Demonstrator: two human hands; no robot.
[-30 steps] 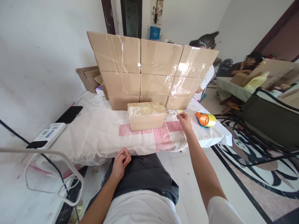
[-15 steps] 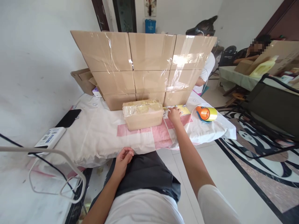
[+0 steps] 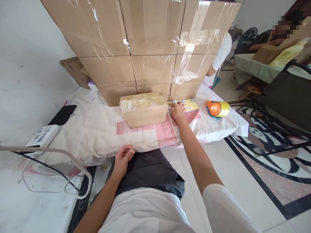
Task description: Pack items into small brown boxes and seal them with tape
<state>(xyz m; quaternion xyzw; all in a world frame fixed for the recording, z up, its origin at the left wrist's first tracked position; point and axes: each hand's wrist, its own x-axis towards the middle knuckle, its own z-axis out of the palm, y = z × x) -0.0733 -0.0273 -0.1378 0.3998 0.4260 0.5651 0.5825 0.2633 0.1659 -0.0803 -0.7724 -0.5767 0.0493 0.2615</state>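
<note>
Beside a white wall, the cloth-covered desk bears a small, taped brown cardboard box. Just right, the right hand has fingers half-spread, any hold unclear; the left hand curls nearer, contents hidden. Reaching seems the step; next calls for light touch.

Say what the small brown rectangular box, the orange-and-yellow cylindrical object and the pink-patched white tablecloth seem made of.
Small brown box: probably cardboard, from its matte, flat front; the glossy, wrinkled tape on top is likely plastic film.
Orange-and-yellow object: orange part perhaps smooth plastic, being evenly coloured; yellow part unclear.
Tablecloth: apparently fabric, matte, creased and draping.
</note>
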